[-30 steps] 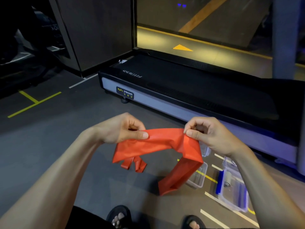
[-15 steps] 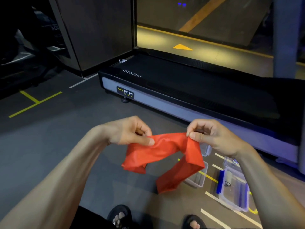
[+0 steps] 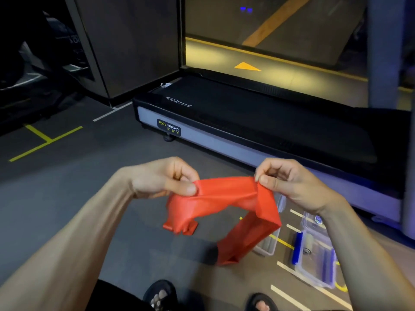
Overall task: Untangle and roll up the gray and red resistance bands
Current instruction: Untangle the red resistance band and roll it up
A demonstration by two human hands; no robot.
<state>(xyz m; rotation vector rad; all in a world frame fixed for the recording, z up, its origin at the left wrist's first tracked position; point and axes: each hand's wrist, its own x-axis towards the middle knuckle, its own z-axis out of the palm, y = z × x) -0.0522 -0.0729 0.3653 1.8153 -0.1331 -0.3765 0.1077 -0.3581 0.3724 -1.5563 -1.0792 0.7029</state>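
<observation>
Left hand [image 3: 164, 178] and right hand [image 3: 289, 182] each pinching the red resistance band [image 3: 224, 203] in mid-air, its ends drooping, above gym floor [image 3: 67, 198], treadmill [image 3: 258, 131] beyond, clear plastic bins [image 3: 314, 261] near right

A black treadmill [image 3: 258, 122] lies low across the dark gym floor [image 3: 78, 180], its grey side rail carrying a "BODY STRONG" label [image 3: 168, 127] and the word "FITNESS" printed on the deck. Yellow tape lines [image 3: 45, 141] cross on the floor to the left, and a white line [image 3: 112, 111] runs toward a dark panel [image 3: 134, 41]. Behind the treadmill a glass wall shows a lit lane with a yellow arrow [image 3: 247, 66]. A grey pillar [image 3: 382, 50] stands at the right. On the floor near the treadmill sit two clear plastic bins, one small [image 3: 268, 245], one larger [image 3: 318, 254] holding blue items. Two black sandals [image 3: 160, 292] show at the bottom edge.
</observation>
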